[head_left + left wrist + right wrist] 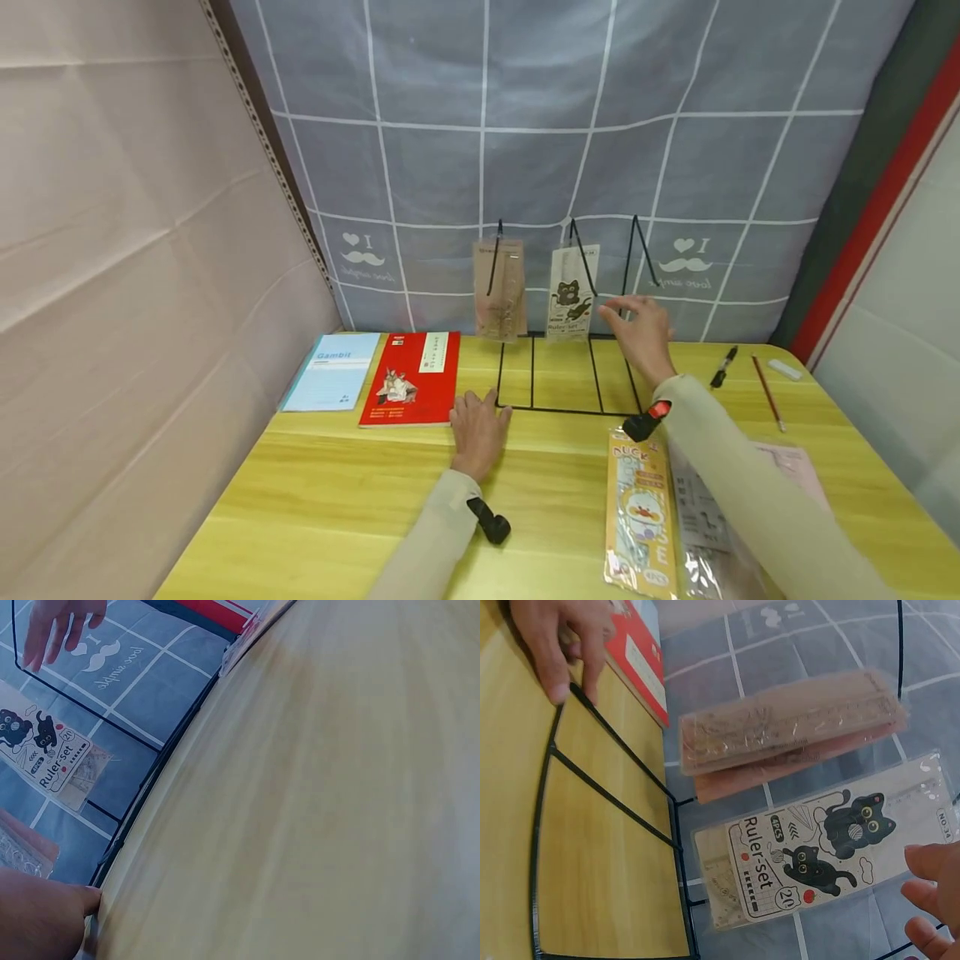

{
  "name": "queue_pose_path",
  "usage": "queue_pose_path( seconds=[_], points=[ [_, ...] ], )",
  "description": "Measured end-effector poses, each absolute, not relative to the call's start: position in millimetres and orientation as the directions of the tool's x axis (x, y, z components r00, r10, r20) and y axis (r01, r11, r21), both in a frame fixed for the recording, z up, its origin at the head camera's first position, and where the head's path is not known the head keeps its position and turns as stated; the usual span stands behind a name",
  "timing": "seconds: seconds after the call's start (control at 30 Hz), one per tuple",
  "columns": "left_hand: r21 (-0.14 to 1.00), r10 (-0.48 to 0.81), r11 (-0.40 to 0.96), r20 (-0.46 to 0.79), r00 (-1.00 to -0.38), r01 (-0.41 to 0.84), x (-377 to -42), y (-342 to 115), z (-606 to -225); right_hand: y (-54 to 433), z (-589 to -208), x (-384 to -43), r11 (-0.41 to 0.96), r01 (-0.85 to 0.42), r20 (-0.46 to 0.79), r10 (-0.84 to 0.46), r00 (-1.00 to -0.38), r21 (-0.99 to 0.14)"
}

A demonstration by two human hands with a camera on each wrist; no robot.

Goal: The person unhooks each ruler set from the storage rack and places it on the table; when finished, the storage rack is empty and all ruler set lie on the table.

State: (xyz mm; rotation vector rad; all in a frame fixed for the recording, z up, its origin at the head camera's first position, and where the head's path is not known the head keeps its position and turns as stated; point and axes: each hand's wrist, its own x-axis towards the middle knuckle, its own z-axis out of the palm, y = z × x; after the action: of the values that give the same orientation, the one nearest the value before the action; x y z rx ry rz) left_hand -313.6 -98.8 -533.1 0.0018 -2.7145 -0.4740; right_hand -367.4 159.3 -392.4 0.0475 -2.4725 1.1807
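Observation:
A black wire display rack [551, 409] stands on the table, with hooks rising at its back. My left hand [480, 429] is at its front left corner, thumb and forefinger pinching the wire [573, 688]. A ruler set [572, 304] in a clear sleeve, its card printed with black cats, hangs from the middle hook. On the left hook hangs a pinkish packet [500, 287] with a ruler inside. Beside the cat ruler set, my right hand [643, 333] is raised below the right hook [637, 250]. Its fingers are loosely bent, with nothing between them.
Left of the rack lie a red book [412, 392] and a pale blue notebook [330, 383]. A yellow duck packet [639, 517] and other packets lie at the front right, partly under my right forearm. Farther right are a black pen [723, 367], a pencil [768, 392] and an eraser [785, 369].

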Motion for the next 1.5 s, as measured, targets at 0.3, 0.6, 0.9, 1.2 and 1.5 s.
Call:
queue_pose_path(
  seconds=[0.3, 0.6, 0.9, 1.2, 1.5],
  points=[
    [0.322, -0.063, 0.945, 0.366, -0.928, 0.063, -316, -99, -534, 156, -390, -404, 0.615, -0.215, 0.39, 0.165, -0.906, -0.758],
    [0.325, -0.068, 0.944, 0.367, -0.928, 0.059, -314, -100, -536, 150, -385, -424, 0.657, -0.186, 0.324, 0.093, -0.941, -0.73],
    [0.321, -0.064, 0.944, 0.393, -0.917, 0.071, -317, -100, -540, 150, -379, -431, 0.565, -0.202, 0.29, 0.069, -0.955, -0.8],
    [0.29, -0.065, 0.955, 0.406, -0.911, 0.061, -316, -100, -539, 151, -380, -430, 0.563, -0.214, 0.32, 0.094, -0.943, -0.798],
    [0.291, -0.061, 0.954, 0.414, -0.908, 0.069, -316, -100, -540, 150, -379, -427, 0.562, -0.223, 0.339, 0.111, -0.934, -0.797]
  ],
)
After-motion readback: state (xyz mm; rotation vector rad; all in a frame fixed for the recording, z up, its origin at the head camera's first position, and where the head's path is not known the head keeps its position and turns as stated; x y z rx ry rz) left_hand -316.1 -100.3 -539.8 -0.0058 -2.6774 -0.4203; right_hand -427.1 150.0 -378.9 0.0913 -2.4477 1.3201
